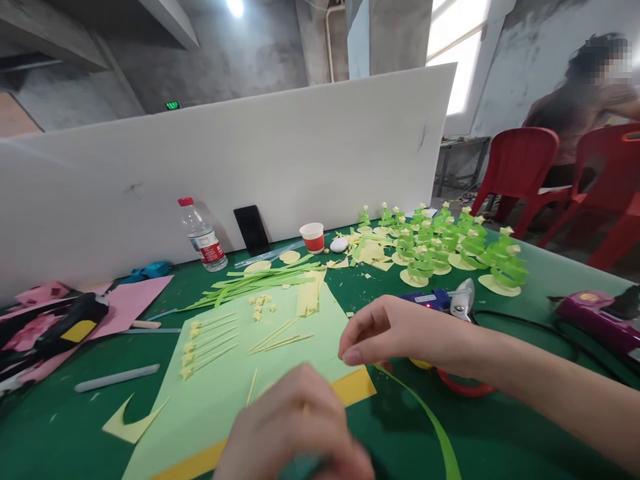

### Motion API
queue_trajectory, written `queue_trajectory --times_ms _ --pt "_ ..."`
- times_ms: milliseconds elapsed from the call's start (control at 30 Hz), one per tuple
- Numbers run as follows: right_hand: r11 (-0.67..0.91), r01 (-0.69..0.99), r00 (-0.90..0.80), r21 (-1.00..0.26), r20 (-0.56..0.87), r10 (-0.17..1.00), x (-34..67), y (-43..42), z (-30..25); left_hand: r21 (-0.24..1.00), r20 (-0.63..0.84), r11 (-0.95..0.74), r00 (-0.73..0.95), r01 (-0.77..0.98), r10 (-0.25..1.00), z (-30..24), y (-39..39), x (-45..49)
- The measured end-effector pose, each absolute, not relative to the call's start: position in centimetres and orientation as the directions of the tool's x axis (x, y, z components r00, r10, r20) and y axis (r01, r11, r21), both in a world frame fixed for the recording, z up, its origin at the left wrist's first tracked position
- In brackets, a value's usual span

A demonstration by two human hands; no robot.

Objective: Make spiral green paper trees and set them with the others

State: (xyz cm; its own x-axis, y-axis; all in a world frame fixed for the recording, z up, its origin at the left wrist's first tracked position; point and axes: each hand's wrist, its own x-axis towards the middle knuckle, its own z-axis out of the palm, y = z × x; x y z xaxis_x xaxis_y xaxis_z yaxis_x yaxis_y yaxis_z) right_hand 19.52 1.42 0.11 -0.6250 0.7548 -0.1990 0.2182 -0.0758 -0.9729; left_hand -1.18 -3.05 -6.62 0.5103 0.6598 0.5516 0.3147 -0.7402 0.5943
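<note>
On my feed, the left hand [300,427] is nearest, fingers curled and blurred; I cannot tell whether it pinches anything; a green strip [441,433] hangs in a curve just right of it, its upper end at the right hand [373,330]; that hand has its thumb and forefinger bent close together; I cannot tell whether they grip the strip; a red handle loop [467,387] lies partly hidden beneath the right forearm; under and beyond the left hand lies a pale green sheet [205,407], bearing star-tipped sticks [215,337] in a row at left and loose stars [259,308] near its far edge; more green strips [260,283] lie piled across that edge; farther back I observe a bottle [204,237], a phone [252,231] leaning on a white board [275,160], and a cup [313,241]; paper trees [435,250] stand grouped at far right; beyond the table, a person [560,127] sits among red chairs [520,160].
</note>
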Motion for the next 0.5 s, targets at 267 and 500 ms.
queue_trajectory --times_ms 267,500 --pt "-0.045 0.33 -0.73 -0.943 -0.285 0.622 19.8 1.8 0.0 0.726 0.513 -0.641 0.424 0.25 0.746 -1.9 -1.9 1.6" --pt "-0.072 0.302 -0.775 -0.951 -0.289 0.563 19.8 1.8 -0.5 0.574 0.494 -0.734 0.561 0.363 0.664 -2.6 -1.8 1.3"
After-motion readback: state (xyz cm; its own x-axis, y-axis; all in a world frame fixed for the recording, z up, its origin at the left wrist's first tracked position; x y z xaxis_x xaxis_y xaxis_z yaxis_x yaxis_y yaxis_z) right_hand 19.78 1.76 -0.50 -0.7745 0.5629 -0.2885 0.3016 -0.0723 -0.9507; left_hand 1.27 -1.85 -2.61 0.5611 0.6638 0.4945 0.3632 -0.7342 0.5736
